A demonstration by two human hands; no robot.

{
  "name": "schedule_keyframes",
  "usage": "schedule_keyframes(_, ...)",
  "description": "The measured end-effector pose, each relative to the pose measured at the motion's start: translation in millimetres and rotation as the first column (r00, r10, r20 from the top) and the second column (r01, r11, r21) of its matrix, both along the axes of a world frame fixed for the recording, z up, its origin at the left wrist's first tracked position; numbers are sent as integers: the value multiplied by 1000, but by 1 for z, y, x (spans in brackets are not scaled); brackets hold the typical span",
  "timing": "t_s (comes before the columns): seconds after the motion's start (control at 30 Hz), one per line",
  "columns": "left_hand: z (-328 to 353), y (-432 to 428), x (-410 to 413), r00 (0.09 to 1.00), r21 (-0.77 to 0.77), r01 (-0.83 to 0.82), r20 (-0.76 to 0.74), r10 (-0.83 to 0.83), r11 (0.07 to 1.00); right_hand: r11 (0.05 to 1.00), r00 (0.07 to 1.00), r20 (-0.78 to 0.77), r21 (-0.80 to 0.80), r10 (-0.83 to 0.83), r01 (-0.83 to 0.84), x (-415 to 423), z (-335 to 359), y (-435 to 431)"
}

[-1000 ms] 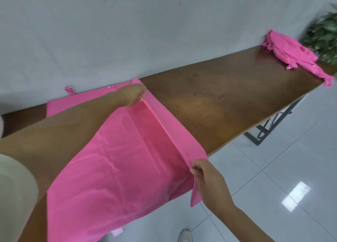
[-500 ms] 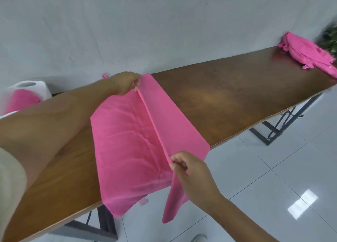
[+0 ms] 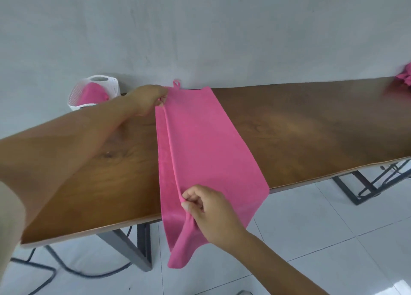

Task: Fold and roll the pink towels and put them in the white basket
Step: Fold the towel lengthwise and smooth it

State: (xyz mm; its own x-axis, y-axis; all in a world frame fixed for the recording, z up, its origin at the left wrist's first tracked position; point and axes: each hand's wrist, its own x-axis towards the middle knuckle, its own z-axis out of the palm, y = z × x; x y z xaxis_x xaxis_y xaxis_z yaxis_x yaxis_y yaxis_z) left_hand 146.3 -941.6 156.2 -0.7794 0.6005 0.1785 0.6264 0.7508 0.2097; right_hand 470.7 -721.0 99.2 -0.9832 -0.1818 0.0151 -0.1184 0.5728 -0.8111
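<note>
Head view looks down on a long brown worktop [image 3: 311,125] set against a pale wall [image 3: 200,27]. A pink towel [image 3: 204,143] lies across it from the wall side to the near edge, and its near end hangs over that edge above the tiled floor [image 3: 333,239]. The towel is folded lengthwise, and a narrow strip of the lower layer shows along the left side. A small loop [image 3: 176,83] sticks out at the far end, against the wall.

The left hand [image 3: 148,101] reaches across the worktop to the towel's far left corner, where its grip pinches the fold edge. The right hand [image 3: 211,214] is at the near edge of the worktop. Its grip pinches the same fold edge between thumb and curled fingers, and the hanging end drapes below the hand. Between the two hands the edge runs as a raised ridge.

A white basket [image 3: 114,87] stands at the far left by the wall, behind the left forearm, which hides its base. It is apart from the towel, and a pink bundle [image 3: 92,94] sits inside it. At the far right edge of the view a blurred pink heap [image 3: 405,76] lies on the worktop, well apart from the towel. Under the worktop there are dark metal legs [image 3: 142,245] and a dark cable [image 3: 66,270] on the floor.
</note>
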Motion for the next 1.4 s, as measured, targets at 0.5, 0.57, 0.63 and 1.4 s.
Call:
schedule_keyframes(0.5, -61, -32, 62, 985, -10, -153, 84, 153, 988, 995, 999, 40, 94, 27, -30, -12, -25, 9)
schedule_keyframes(0.57, -75, -27, 68, 980, -17, -142, 140, 143, 990, 995, 1000, 24, 102, 14, -16, -16, -23, 16)
schedule_keyframes(0.63, -89, -19, 73, 973, -12, -138, 184, 138, 990, 994, 1000, 20, 105, 2, -4, -19, -21, 23)
schedule_keyframes(1.4, -163, 59, 76, 949, 224, -301, -21, 313, 927, 987, 998, 33, 151, 57, -62, -153, -27, 121)
